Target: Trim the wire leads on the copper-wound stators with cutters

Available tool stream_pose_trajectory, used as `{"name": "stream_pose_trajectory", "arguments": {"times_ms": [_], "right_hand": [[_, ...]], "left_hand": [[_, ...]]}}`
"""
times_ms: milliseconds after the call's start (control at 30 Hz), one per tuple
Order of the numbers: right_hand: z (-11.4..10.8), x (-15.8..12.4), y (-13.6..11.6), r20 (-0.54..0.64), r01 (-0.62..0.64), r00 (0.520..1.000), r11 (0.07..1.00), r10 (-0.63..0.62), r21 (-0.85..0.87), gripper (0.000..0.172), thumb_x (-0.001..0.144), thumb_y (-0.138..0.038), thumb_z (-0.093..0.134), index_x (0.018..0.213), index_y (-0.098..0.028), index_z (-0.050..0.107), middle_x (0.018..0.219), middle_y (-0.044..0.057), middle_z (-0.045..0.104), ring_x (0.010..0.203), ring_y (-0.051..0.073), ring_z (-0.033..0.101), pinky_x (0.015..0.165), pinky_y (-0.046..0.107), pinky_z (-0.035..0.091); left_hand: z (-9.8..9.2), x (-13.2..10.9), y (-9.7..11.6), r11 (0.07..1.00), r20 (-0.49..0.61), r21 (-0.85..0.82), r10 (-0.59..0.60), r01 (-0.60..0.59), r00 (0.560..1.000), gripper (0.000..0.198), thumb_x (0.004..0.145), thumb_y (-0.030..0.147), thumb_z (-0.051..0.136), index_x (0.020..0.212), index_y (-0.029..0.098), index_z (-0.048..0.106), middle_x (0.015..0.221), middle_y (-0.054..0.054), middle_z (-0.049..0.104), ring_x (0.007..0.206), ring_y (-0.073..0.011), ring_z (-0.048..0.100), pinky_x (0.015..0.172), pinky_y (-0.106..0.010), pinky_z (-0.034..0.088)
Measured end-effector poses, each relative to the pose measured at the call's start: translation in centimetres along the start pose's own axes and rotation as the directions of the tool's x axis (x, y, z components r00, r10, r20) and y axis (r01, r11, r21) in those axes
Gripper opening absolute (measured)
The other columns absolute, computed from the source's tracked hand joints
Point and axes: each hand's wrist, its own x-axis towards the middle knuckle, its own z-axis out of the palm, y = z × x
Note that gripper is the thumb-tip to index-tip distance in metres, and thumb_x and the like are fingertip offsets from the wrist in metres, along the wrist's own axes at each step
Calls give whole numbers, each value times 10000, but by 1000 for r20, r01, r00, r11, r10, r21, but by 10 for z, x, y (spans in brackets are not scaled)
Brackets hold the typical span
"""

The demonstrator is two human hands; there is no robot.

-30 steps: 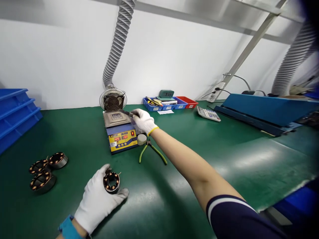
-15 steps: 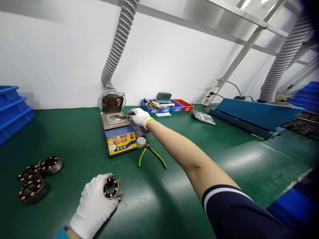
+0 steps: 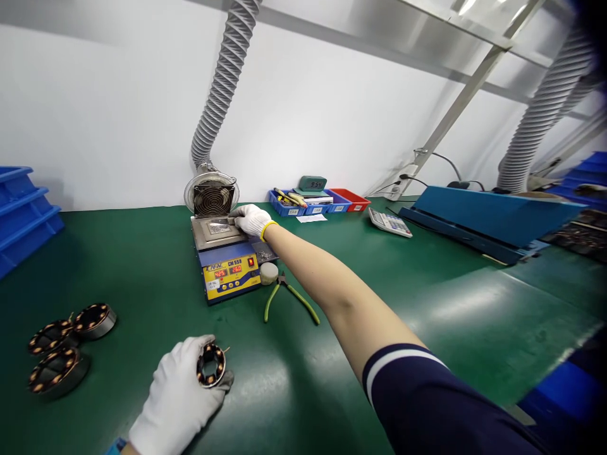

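Your gloved left grip (image 3: pixel 175 392) is clamped on a copper-wound ring (image 3: pixel 199 376) at its two o'clock, above the green tabletop (image 3: pixel 156 272). Toward one o'clock, beside the yellow-fronted machine (image 3: pixel 232 276), your right grip (image 3: pixel 251 220) is closed around a mostly hidden tool (image 3: pixel 232 220). The step appears to be working the machine's metal top (image 3: pixel 201 237); the next move calls for a level tool and a steady ring.

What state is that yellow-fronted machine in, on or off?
On: the machine has red digits lit up on its front panel.
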Motion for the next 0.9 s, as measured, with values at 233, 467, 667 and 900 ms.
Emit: {"name": "stream_pose_trajectory", "arguments": {"times_ms": [233,467,667,900], "right_hand": [[-4,-10,19,31,37,999,999,-37,13,368,886,-232,625,1231,-268,749,1002,-31,787,901,124,707,868,187,525],[1,-2,11,-31,-9,999,999,10,44,391,916,-276,585,1281,-252,723,1016,-10,784,871,132,715,873,208,540],[2,-4,10,-15,43,999,999,-43,23,377,904,-261,621,1262,-276,735,1088,-18,778,956,134,706,913,201,521],[-10,-18,23,-15,62,998,997,-63,-40,377,919,-235,590,1267,-285,728,1165,-32,765,1046,133,698,915,194,517]], "left_hand": [[3,0,-1,1000,0,-15,-2,2,1000,454,737,390,604,1144,212,699,1100,-90,728,1015,-303,693,895,-430,556],[2,0,-1,1000,0,-25,-2,2,1000,487,716,424,592,1139,212,707,1094,-94,735,999,-310,694,880,-433,561],[3,0,-4,999,-32,-30,22,-23,999,487,721,427,583,1134,203,712,1083,-95,742,981,-309,700,872,-436,564],[3,-1,-4,1000,-18,-19,22,-22,1000,473,737,415,591,1145,204,703,1091,-95,736,991,-310,700,872,-437,564]]}}
